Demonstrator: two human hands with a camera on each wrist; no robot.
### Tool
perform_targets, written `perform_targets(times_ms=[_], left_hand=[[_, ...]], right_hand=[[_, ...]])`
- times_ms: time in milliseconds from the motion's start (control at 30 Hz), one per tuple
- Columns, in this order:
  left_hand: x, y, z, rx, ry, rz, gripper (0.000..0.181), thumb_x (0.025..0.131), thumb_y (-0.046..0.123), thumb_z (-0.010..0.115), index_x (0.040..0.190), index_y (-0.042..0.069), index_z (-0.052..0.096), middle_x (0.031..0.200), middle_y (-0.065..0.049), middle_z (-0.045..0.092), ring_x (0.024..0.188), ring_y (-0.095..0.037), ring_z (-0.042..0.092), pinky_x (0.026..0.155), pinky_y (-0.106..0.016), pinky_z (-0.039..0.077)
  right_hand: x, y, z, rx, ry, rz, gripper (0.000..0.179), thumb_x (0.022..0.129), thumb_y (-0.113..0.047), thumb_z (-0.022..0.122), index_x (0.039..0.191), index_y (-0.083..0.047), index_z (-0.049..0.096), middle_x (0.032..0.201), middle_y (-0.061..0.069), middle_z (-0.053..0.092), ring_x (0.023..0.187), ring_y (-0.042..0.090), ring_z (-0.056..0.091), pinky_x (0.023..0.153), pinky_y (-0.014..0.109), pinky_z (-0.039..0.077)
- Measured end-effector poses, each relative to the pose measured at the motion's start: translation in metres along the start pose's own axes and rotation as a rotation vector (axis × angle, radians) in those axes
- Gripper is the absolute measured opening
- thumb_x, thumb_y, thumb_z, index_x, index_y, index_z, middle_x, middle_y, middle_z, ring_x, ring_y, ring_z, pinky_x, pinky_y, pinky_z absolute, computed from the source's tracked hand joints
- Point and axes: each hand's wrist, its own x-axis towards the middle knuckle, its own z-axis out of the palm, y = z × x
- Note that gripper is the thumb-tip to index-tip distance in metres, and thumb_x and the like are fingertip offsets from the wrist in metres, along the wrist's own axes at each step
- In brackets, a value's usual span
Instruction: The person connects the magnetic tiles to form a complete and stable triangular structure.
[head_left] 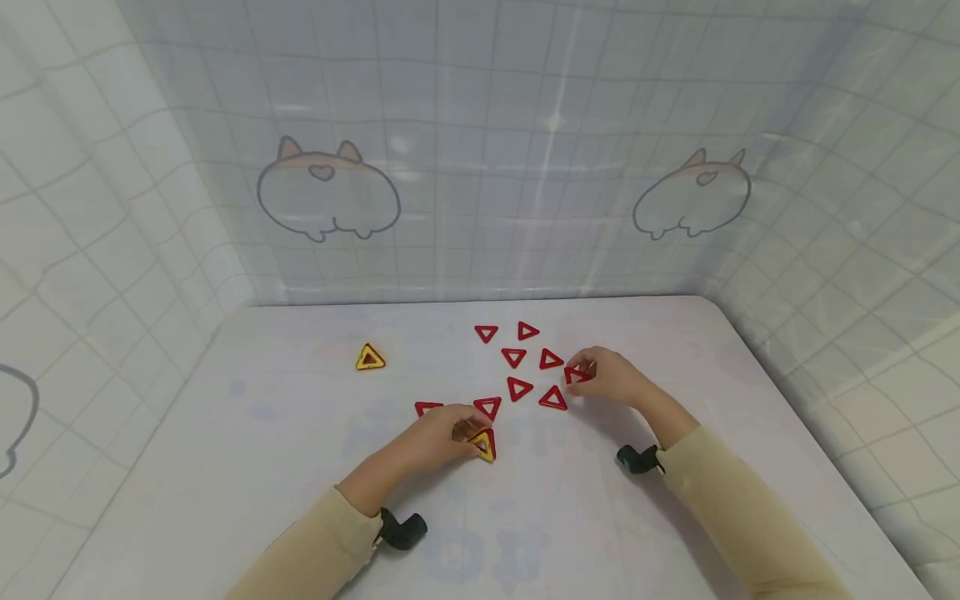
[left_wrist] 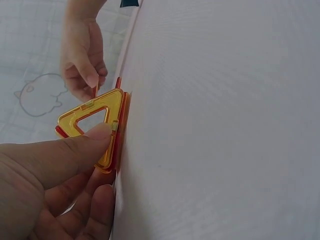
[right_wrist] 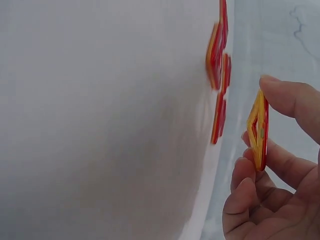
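Near the middle of the counter [head_left: 570, 517], the left hand [head_left: 438, 437] pinches a yellow-faced triangle tile [left_wrist: 102, 102], its thumb laid across the frame and its fingers curled close beneath; whether that tile touches the counter I cannot tell. Toward the right edge, the right hand [head_left: 611, 375] holds a two-tone triangle tile [right_wrist: 258, 147], apparently lifted, with thumb and fingers spread to the tile's span and gripping it by opposite ends (red on one side, yellow on the other). Red tiles [head_left: 551, 406] lie between the hands and toward the far edge, one of them [head_left: 429, 405] partly hidden by the left hand, while a lone yellow tile [head_left: 370, 366] sits apart, nearer the far left corner. The step in hand looks like handling single tiles, one per hand; the next move probably calls for turning the right tile to the wanted lie while steadying the left, without nudging its neighbours.
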Motion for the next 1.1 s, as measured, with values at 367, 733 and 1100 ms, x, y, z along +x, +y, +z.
perform_targets(times_ms=[367,733,1100], left_hand=[[-0.001,-0.001,-0.001,0.024,0.007,0.032,0.036,0.086,0.020,0.080,0.120,0.023,0.068,0.104,0.011,0.064,0.099,-0.012,0.059,0.090,-0.035,0.052],[-0.001,-0.001,-0.001,0.036,0.009,0.051,0.036,0.086,0.020,0.080,0.120,0.022,0.067,0.104,0.011,0.064,0.098,-0.012,0.060,0.090,-0.034,0.052],[0.000,-0.002,0.000,0.041,0.017,0.057,0.035,0.086,0.020,0.081,0.118,0.022,0.067,0.103,0.011,0.064,0.096,-0.012,0.060,0.088,-0.034,0.053]], right_hand=[[-0.023,-0.023,0.018,0.008,-0.026,-0.107,0.041,0.078,-0.027,0.087,0.111,-0.010,0.068,0.097,0.002,0.061,0.087,0.021,0.055,0.066,0.031,0.052],[-0.032,-0.040,0.040,-0.025,-0.043,-0.140,0.040,0.076,-0.027,0.089,0.107,-0.015,0.067,0.095,-0.004,0.061,0.090,0.017,0.055,0.071,0.029,0.052],[-0.035,-0.057,0.058,-0.068,-0.121,-0.242,0.042,0.076,-0.032,0.088,0.109,-0.014,0.068,0.090,-0.008,0.062,0.083,0.013,0.058,0.068,0.027,0.053]])
